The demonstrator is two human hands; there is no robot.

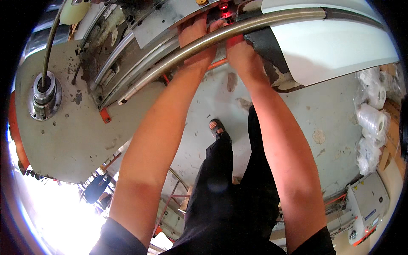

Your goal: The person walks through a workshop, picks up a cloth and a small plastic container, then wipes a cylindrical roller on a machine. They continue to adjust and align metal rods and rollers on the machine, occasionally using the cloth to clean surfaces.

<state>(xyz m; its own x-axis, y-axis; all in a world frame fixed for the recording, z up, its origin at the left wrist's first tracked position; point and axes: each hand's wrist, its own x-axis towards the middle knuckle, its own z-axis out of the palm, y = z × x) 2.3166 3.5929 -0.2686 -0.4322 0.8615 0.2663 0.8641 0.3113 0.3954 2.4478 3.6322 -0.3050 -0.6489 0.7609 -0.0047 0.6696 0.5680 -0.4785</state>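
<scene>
Both my arms stretch up and away into a machine, reaching behind a long curved metal bar (276, 19). My left hand (193, 34) is beneath the edge of a grey metal plate (165, 21); the plate and bar hide most of its fingers. Close beside it, my right hand (241, 49) is bent inward under the bar, next to a small glowing red light (225, 9). What either hand touches or holds is hidden. A white sheet (331, 46) lies over the machine to the right of my right hand.
A worn grey machine panel (63, 140) with a round steel fitting (44, 100) fills the left. Plastic-wrapped rolls (372, 119) stand along the right. A grey control box (367, 204) is at the lower right. My sandalled foot (217, 127) rests on the scuffed floor (297, 123).
</scene>
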